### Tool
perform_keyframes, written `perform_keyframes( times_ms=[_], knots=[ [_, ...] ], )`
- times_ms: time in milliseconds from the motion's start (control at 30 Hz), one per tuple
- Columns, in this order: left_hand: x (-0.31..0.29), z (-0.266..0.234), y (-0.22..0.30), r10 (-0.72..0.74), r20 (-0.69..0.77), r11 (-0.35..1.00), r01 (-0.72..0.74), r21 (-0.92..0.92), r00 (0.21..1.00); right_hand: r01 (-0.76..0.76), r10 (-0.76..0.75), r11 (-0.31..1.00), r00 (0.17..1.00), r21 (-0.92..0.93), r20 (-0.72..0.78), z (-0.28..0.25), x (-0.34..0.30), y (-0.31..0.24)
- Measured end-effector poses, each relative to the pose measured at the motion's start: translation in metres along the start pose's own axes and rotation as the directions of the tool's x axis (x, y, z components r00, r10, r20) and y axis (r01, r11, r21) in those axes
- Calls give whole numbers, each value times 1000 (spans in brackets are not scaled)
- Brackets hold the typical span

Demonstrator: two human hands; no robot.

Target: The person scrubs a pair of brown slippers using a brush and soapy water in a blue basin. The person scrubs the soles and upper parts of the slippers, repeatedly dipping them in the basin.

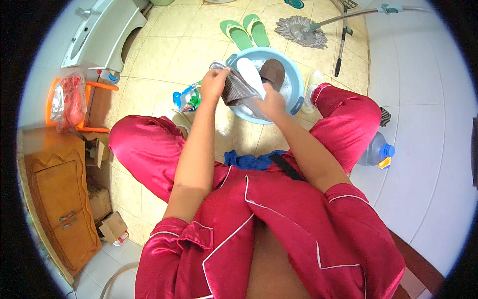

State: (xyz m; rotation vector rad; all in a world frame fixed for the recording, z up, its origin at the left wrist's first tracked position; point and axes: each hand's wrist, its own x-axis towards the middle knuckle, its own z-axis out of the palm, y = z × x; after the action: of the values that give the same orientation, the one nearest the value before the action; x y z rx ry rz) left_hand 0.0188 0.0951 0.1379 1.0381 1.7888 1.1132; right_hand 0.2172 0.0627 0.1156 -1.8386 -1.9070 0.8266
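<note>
Pinching striped slipper (237, 88) in L hand (214, 84), curling R hand (272, 103) tight round white item (249, 73), over basin (297, 79) w/ suds (285, 91), 1 brown slipper (273, 74).

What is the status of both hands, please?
Left hand holds ribbed grey-brown slipper-like item. Right hand at end of white elongated object, grip unclear. Light-blue round plastic basin beneath; dark-brown rounded slipper inside.
</note>
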Motion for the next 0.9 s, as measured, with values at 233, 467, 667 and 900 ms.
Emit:
perform_keyframes(
  times_ms=[233, 467, 667, 900],
  knots=[
    [21, -20, -39, 304, -207, 859, -173, 482, 930, 237, -237, 971, 971, 8, 26, -14, 15, 17],
    [22, -60, -20, -38, 611, 999, 23, 33, 790, 318, -323, 946, 937, 57, 134, -26, 48, 30],
    [-28, -28, -56, -136, 363, 990, 142, 9, 922, 102, -101, 995, 994, -18, 38, -17, 47, 29],
    [-33, -19, -86, -213, 316, 959, 260, -115, 925, 108, -124, 992, 944, 68, 307, -9, -30, -38]
  ],
)
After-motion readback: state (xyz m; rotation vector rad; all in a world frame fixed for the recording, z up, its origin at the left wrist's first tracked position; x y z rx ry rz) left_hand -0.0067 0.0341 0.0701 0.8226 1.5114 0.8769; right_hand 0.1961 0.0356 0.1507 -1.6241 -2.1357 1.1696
